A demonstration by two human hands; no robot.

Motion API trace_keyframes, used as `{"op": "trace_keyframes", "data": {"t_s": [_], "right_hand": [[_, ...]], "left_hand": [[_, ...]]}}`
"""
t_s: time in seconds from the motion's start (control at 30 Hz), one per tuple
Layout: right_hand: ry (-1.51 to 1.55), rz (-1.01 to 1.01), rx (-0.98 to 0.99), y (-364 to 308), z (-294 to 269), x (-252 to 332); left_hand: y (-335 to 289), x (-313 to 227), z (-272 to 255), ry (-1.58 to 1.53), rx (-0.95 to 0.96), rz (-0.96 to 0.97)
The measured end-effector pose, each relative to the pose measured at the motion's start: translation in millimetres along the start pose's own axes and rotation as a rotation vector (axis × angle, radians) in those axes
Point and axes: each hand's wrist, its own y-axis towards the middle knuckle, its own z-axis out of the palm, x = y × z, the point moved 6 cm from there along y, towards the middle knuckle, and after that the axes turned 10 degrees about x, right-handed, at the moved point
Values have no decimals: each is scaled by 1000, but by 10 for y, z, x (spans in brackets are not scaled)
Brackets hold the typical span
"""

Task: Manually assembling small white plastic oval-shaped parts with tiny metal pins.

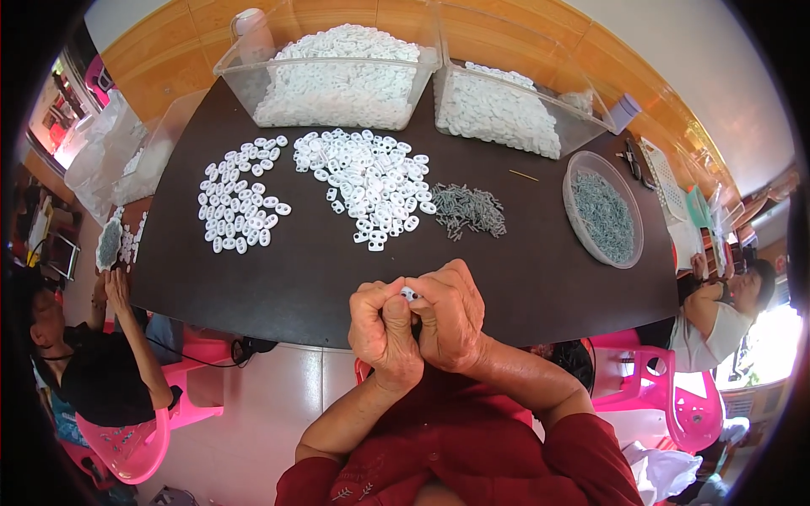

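A small white oval plastic piece with two dark holes [410, 293] sits pinched between both hands, just over the table's near edge. My left hand [384, 333] is closed on its left side, the thumb pressed close to it. From the right, my right hand [453, 314] grips the same piece with fingers curled. Whether a second small part is inside the fingers is hidden. Beyond the hands lies a heap of like white two-hole pieces [371, 181]. Beside it is a pile of small grey rod-shaped pieces [469, 211].
More white pieces [240, 202] lie scattered at left. Two clear bins [337, 88] [506, 105] of white parts stand at the back. A round tub [572, 228] holds grey pieces. A thin yellowish stick [524, 175] lies nearby. People sit at both sides on pink chairs [688, 413].
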Motion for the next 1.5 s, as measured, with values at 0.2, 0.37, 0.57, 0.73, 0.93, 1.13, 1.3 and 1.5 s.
{"op": "trace_keyframes", "data": {"t_s": [0.2,0.37,0.57,0.73,0.93,1.13,1.3,1.5], "right_hand": [[85,83,101,-8,-82,-156],[-24,140,90,291,-491,-482],[-399,137,-37,979,-1008,-1342],[-579,130,-73,1267,-1200,-2080],[-658,269,71,1300,-1153,-2451],[-669,154,34,1210,-1241,-1947],[-243,-4,328,608,-699,-1455],[-105,108,516,83,-433,-1196]], "left_hand": [[97,-81,14,131,107,-8],[449,27,-311,725,281,21],[738,266,-389,1004,402,66],[791,325,-298,1114,447,111],[820,318,-332,979,474,71],[751,354,-499,217,370,-520],[604,276,-342,56,355,-495],[468,172,-197,130,431,-356]]}}
